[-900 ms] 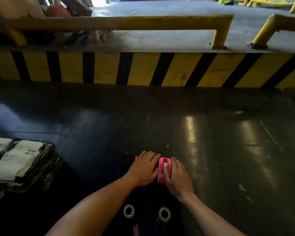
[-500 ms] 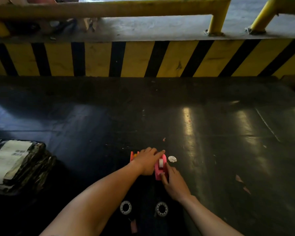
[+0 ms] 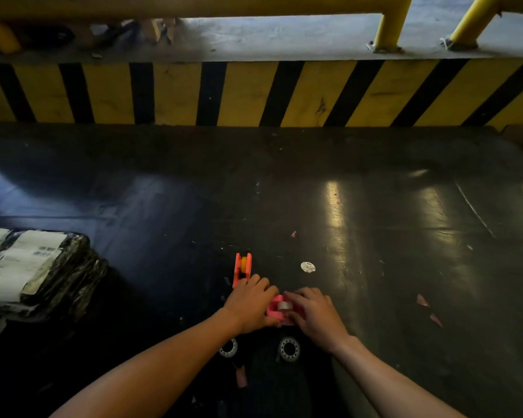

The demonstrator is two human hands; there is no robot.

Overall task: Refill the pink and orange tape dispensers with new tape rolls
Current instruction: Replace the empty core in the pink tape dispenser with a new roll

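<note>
The pink tape dispenser (image 3: 276,309) lies on the dark floor between my hands, a pale core showing in its middle. My left hand (image 3: 249,306) grips its left side and my right hand (image 3: 314,315) closes over its right side. The orange tape dispenser (image 3: 242,268) stands free on the floor just beyond my left hand, a yellow core in it. Two tape rolls sit near my wrists: one (image 3: 228,348) half under my left wrist, the other (image 3: 289,349) below the pink dispenser.
A stack of black parcels with white labels (image 3: 27,267) lies at the left. A round white sticker (image 3: 307,267) and pink scraps (image 3: 241,377) dot the floor. A yellow-and-black striped kerb (image 3: 254,95) with yellow railings runs across the far side.
My hands have drawn the pink dispenser nearer to me and turned it. The orange dispenser, earlier hidden behind my left hand, now shows fully. The camera has tilted down.
</note>
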